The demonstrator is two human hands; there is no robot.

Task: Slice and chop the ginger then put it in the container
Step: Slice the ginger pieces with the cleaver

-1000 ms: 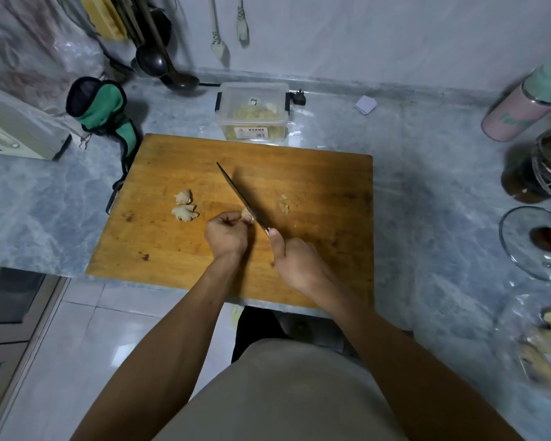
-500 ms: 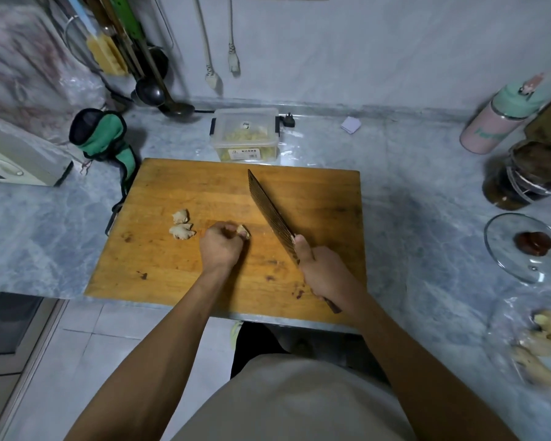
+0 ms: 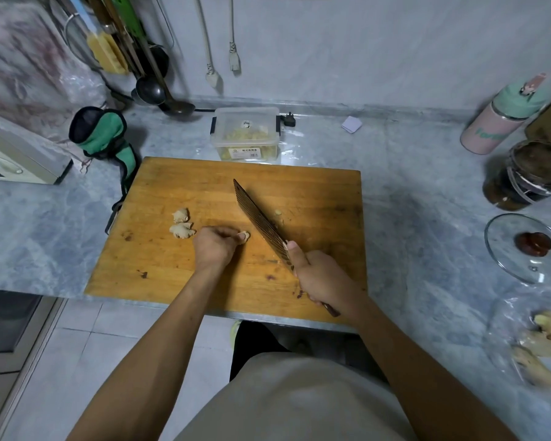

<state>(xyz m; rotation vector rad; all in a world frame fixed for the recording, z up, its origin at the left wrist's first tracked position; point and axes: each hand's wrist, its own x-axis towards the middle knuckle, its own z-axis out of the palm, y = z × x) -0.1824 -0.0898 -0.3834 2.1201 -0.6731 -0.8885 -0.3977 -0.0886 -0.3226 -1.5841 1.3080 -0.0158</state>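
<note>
Grey marble counter (image 3: 427,198) under a pale wall, and in the middle of it I have the wooden chopping board (image 3: 178,268) square in front of me. Here is what has changed: a second ago the cleaver (image 3: 257,221) was standing edge-down right against the ginger, mid-cut. Now the blade is swung away to the right and rolled over, its broad patterned face turned up toward me, tip pointing up the board. The right hand (image 3: 323,278) is wrapped tight round the handle, thumb riding up on the blade.

The left hand (image 3: 213,246) has barely moved. Its fingers are curled and they pinch a small ginger piece (image 3: 244,235) at the fingertips, down on the board. A gap has opened between that piece and the blade; they were touching, and now they are apart.

I read this as a pause between strokes: the slice is done, the knife comes off, and the hand resets its hold on what is left.

Just right of the blade, a few pale ginger slices (image 3: 278,213) lie on the wood. To the left sit two uncut ginger knobs (image 3: 181,223), close together, untouched. Beyond the far edge of the board stands the clear plastic container (image 3: 245,135), lid off, with chopped ginger already inside.

So the job is well short of finished, I'd say. More ginger roots (image 3: 544,342) wait on plastic film at far right.
</note>
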